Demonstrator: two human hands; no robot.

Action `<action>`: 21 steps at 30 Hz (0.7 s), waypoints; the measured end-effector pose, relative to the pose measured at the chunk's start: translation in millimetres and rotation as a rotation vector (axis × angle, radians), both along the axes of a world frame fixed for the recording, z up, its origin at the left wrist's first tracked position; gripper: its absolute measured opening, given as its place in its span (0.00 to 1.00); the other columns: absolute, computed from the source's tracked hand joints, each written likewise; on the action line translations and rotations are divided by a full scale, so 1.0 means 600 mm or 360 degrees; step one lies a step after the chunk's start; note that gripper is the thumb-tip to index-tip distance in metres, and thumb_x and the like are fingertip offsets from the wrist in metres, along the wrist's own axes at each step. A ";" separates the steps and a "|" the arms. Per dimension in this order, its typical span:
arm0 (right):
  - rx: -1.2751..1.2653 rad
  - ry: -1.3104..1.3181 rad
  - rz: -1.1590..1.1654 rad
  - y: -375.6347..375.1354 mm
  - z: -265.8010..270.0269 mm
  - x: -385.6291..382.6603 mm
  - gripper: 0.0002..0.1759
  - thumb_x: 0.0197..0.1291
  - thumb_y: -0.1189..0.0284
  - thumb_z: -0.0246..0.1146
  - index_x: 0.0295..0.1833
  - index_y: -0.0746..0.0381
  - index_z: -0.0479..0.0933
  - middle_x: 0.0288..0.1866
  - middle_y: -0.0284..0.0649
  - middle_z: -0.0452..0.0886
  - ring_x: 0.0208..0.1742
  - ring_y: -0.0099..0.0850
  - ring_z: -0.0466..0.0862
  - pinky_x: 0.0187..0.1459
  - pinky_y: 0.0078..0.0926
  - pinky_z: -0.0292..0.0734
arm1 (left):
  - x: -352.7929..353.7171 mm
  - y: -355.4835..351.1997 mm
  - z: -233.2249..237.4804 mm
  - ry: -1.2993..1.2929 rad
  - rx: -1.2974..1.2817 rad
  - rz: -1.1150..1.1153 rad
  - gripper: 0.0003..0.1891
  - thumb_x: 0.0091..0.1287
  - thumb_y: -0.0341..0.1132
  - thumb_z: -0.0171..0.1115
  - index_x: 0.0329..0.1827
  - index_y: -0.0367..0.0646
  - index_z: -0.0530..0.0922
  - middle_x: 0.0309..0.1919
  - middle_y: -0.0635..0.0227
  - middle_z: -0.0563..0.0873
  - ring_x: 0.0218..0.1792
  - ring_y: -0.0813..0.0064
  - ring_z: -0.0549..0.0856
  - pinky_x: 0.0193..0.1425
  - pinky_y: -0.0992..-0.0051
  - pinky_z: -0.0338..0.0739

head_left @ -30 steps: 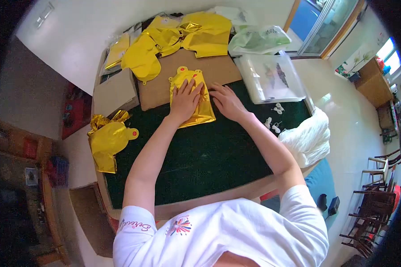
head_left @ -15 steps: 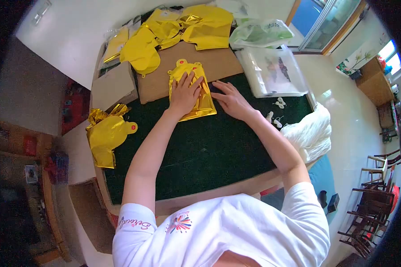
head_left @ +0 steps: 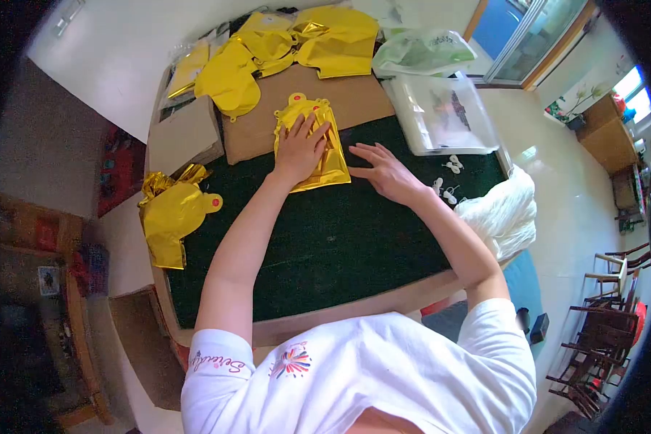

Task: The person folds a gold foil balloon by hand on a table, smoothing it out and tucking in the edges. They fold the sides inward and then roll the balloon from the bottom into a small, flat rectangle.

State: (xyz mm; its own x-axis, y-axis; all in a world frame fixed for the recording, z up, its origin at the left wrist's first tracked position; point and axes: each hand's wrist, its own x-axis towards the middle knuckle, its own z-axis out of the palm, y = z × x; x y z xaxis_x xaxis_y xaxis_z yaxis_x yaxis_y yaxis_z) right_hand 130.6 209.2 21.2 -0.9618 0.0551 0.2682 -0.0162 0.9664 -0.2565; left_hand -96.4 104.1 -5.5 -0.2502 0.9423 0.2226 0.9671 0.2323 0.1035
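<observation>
A gold foil balloon [head_left: 330, 160], folded flat into a rough rectangle, lies in front of me, its top end overlapping the brown cardboard [head_left: 249, 139]. My left hand [head_left: 299, 152] rests palm down on the foil with its fingers spread. To the right of the foil, my right hand [head_left: 389, 171] hovers over the dark green table cover [head_left: 325, 253], fingers stretched toward the foil's edge and holding nothing. Small round tabs with red dots show at the balloon's top.
More gold foil balloons [head_left: 336, 47] lie along the back edge, and another [head_left: 173, 217] at the left. A cardboard box [head_left: 186, 136] stands back left. At the right are a stack of clear plastic bags [head_left: 445, 119], small white string bundles [head_left: 450, 194] and a white string hank [head_left: 500, 217].
My right hand has drawn back a little to the right and toward me, away from the foil's edge. The left hand stays on the foil.
</observation>
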 end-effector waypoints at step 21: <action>-0.0050 0.0071 -0.0322 0.032 -0.034 -0.070 0.25 0.60 0.77 0.55 0.65 0.55 0.73 0.71 0.45 0.67 0.74 0.44 0.64 0.73 0.52 0.55 | 0.012 -0.002 0.013 0.0033 -0.0058 -0.0062 0.27 0.72 0.53 0.49 0.74 0.64 0.63 0.75 0.62 0.61 0.76 0.57 0.58 0.75 0.44 0.51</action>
State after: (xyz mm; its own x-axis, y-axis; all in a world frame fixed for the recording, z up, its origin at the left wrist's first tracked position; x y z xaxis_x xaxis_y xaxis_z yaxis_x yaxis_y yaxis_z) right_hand 88.5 228.1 0.7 -0.9174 0.2551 0.3056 0.1656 0.9427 -0.2897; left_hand -89.2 102.9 2.3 -0.2088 0.9588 0.1925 0.9774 0.1977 0.0753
